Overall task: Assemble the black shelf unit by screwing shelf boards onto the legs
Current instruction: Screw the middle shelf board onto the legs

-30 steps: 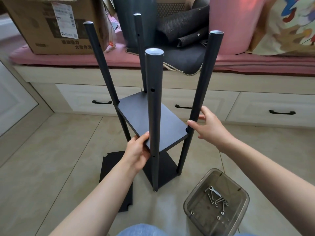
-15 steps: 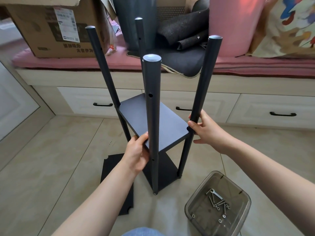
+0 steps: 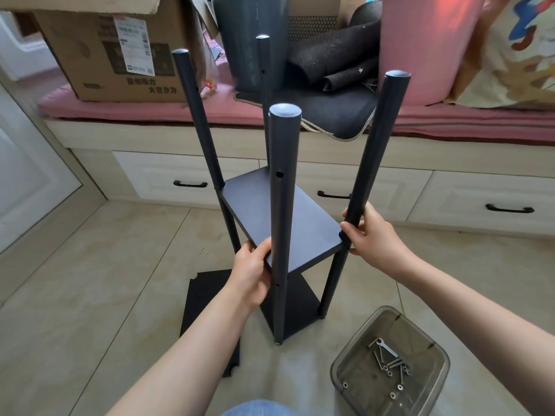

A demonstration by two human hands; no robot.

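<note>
right hand now curled round the right leg at 3 o'clock, no longer just fingertip-touching. left hand still gripping the middle shelf board edge at 7 o'clock. looks like steadying for screwing; spare board on floor.

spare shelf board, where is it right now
In the head view the spare shelf board lies flat on the floor tiles, lower left of the shelf unit, partly hidden by the left forearm.
</note>
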